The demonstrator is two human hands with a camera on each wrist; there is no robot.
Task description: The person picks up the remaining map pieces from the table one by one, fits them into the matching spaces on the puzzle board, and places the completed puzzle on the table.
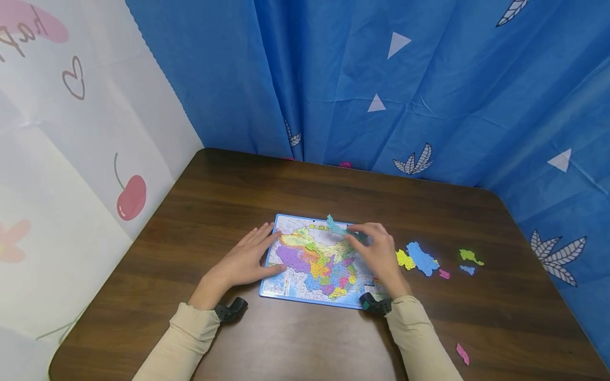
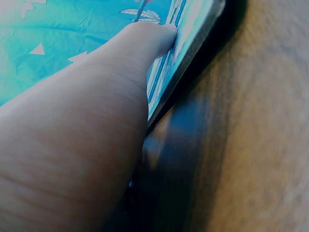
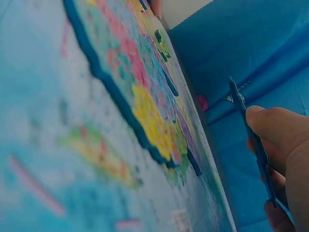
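Note:
A map puzzle board (image 1: 297, 299) with a blue rim lies on the table, many coloured pieces fitted on its map. At its left edge my left hand (image 1: 238, 263) rests with straight, spread fingers, the thumb reaching onto the board. My right hand (image 1: 378, 255) pinches a teal puzzle piece (image 1: 335, 227) between thumb and fingers, over the board's upper right part. In the right wrist view this thin piece (image 3: 257, 142) is seen edge-on, raised off the board. Part of it is hidden by the fingers.
Right of the board lie loose puzzle pieces: a yellow piece (image 1: 405, 260), a large blue piece (image 1: 422, 259), a small pink piece (image 1: 444, 274), a green piece (image 1: 469, 256) and a small blue piece (image 1: 468, 270). Another pink piece (image 1: 462, 354) lies nearer the front. Blue curtain (image 1: 333, 79) hangs behind.

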